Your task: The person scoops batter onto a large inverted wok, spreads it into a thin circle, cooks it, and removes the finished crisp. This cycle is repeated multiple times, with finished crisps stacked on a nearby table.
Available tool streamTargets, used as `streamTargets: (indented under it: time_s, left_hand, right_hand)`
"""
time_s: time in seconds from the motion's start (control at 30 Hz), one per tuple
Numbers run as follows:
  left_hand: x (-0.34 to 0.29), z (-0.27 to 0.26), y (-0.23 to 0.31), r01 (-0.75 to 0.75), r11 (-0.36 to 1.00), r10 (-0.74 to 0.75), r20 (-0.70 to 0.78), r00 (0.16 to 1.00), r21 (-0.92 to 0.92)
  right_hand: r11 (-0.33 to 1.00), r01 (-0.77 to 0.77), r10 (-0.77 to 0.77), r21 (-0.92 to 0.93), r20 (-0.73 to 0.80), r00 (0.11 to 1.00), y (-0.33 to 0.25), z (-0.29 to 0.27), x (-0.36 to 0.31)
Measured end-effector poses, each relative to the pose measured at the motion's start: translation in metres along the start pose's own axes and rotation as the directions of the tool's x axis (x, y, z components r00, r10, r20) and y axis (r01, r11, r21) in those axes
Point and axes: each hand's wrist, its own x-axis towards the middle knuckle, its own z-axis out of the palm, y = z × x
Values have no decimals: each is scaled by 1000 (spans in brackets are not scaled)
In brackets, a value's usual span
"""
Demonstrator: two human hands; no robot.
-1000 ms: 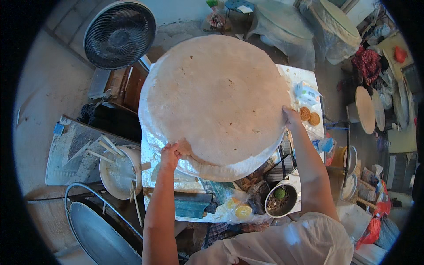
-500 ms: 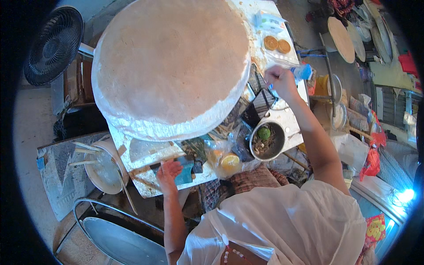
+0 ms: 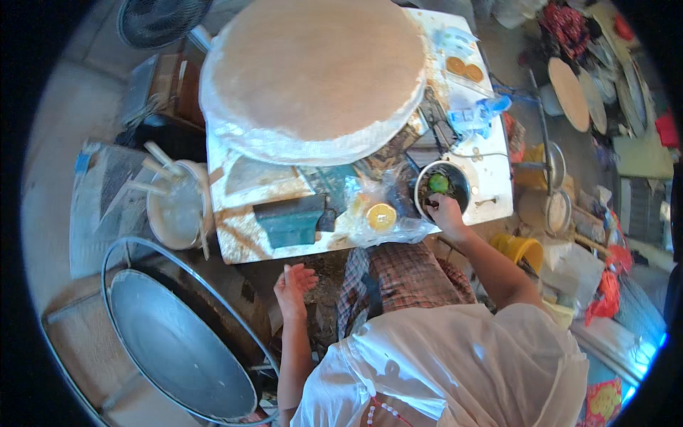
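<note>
My right hand (image 3: 446,212) reaches over the near rim of a round pot (image 3: 464,201) at the table's right. Its fingers are bent together down inside, and anything between them is hidden. Beside the fingers a green round fruit (image 3: 439,183) lies on dark, dry-looking bits. My left hand (image 3: 293,288) is held off the table's near edge, fingers apart, with nothing in it. Nearest to it on the table is a teal scraper-like piece (image 3: 288,222) with a dark upper edge. Left of the pot, a cut orange half (image 3: 381,216) lies by a clear plastic bag (image 3: 358,192).
A wide round tan-topped stack with a white wrapped side (image 3: 320,71) fills the table's far part. Behind the pot lies a blue-and-white plastic package (image 3: 480,117); farther back are two round cakes (image 3: 464,69). A stick-filled bucket (image 3: 179,206) and large metal pan (image 3: 178,345) stand left.
My right hand has come back from beside the blue-and-white package to the pot. My left hand has left the teal piece and drawn back past the table edge. The whole view has shifted.
</note>
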Motion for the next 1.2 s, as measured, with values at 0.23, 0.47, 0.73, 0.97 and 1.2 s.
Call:
streamTargets:
  time_s: [0.23, 0.47, 0.73, 0.97, 1.2]
  left_hand:
    - [-96, -52, -47, -4, 998, -2, -117, 993, -56]
    - [-154, -70, -74, -34, 987, 15, -123, 992, -158]
    - [-157, -61, -84, 52, 837, 66, 196, 978, -544]
    - [-92, -39, -89, 460, 499, 89, 571, 816, -735]
    - [-158, -104, 71, 171, 575, 180, 328, 928, -800]
  right_hand:
    - [998, 44, -47, -48, -45, 998, 16, 27, 17]
    - [958, 100, -151, -269, -174, 973, 28, 13, 24]
    - [925, 254, -249, 282, -54, 967, -126, -23, -56]
    - [586, 744, -693, 320, 674, 255, -296, 35, -187]
    - [758, 405, -651, 511, 575, 495, -462, 64, -91]
